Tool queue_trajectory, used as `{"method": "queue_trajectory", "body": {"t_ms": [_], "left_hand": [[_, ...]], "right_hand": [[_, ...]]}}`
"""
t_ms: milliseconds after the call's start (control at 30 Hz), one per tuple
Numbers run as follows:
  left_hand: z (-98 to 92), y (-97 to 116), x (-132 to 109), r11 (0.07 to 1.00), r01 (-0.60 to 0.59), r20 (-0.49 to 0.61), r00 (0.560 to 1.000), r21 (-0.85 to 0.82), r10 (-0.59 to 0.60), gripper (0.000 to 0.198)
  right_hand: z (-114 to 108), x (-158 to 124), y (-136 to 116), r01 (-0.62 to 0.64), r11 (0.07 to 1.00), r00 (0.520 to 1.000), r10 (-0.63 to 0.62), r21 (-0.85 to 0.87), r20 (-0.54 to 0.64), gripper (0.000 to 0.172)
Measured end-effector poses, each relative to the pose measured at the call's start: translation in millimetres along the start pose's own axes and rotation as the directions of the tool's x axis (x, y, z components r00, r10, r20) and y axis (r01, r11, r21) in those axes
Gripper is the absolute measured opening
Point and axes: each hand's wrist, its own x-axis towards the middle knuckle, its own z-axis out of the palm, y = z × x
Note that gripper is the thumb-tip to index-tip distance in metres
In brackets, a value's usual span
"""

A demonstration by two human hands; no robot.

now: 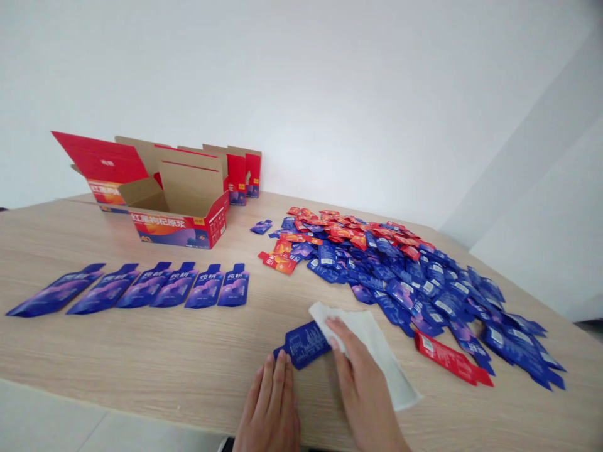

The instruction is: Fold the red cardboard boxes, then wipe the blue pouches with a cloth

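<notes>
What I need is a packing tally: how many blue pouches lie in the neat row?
6 blue pouches, side by side at left on the table, before the open box; none seem hidden.

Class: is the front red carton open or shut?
Open: the front red carton has its flaps raised, bare cardboard inside showing.

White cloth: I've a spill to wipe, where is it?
Head view, lower centre-right: the white cloth lies on the wooden table under the right hand, overlapping a blue pouch.
</notes>
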Motion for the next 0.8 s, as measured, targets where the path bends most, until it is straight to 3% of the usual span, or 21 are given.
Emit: {"method": "queue_trajectory", "body": {"t_ms": [67,133,200,333,400,467,533,567,667,733,800], "left_hand": [[-1.4,-2,-1,1.0,-0.024,-0.001,1.0,-0.006,0.024,0.046],[-3.0,-4,-2,0.999,-0.041,0.007,0.999,-0.007,0.041,0.046],[-3.4,-5,-2,0.999,-0.031,0.007,0.999,-0.011,0.031,0.046],[0.2,-3,0,0.999,-0.003,-0.019,1.0,-0.034,0.002,0.051],[2.3,-1,0,0.999,0.008,-0.02,1.0,-0.042,-0.009,0.056],[3.7,0,-1,0.999,0.019,-0.019,1.0,-0.046,-0.02,0.063],[4.5,0,-3,0.999,0.018,-0.024,1.0,-0.05,-0.02,0.068],[4.7,0,-4,0.999,0.013,-0.026,1.0,-0.051,-0.014,0.07],[4.9,-2,-6,0.999,-0.007,-0.014,1.0,-0.048,0.007,0.072],[4.5,-4,-6,0.999,-0.007,-0.005,1.0,-0.049,0.007,0.071],[3.6,-3,-5,0.998,0.007,-0.001,1.0,-0.057,-0.007,0.069]], "right_hand": [[24,-1,-20,0.194,0.979,0.976,-0.198,0.06,0.084,0.048],[39,-1,-22,0.283,0.957,0.944,-0.289,0.057,0.16,0.053],[37,-2,-5,0.252,0.968,0.954,-0.247,-0.008,0.171,0.053],[-1,-3,46,0.014,0.983,0.999,-0.005,-0.182,0.05,0.045],[-18,0,52,-0.088,0.977,0.995,0.094,-0.196,0.02,0.043],[-19,3,38,-0.125,0.983,0.992,0.128,-0.132,0.017,0.042],[-5,3,11,-0.059,0.998,0.998,0.059,-0.029,0.018,0.043],[6,3,-2,0.031,0.999,0.999,-0.032,0.021,0.029,0.046],[31,0,-25,0.253,0.962,0.95,-0.267,0.102,0.164,0.057],[34,-2,-15,0.256,0.964,0.946,-0.266,0.076,0.187,0.059],[23,-3,10,0.182,0.983,0.972,-0.18,0.0,0.149,0.055]]}}
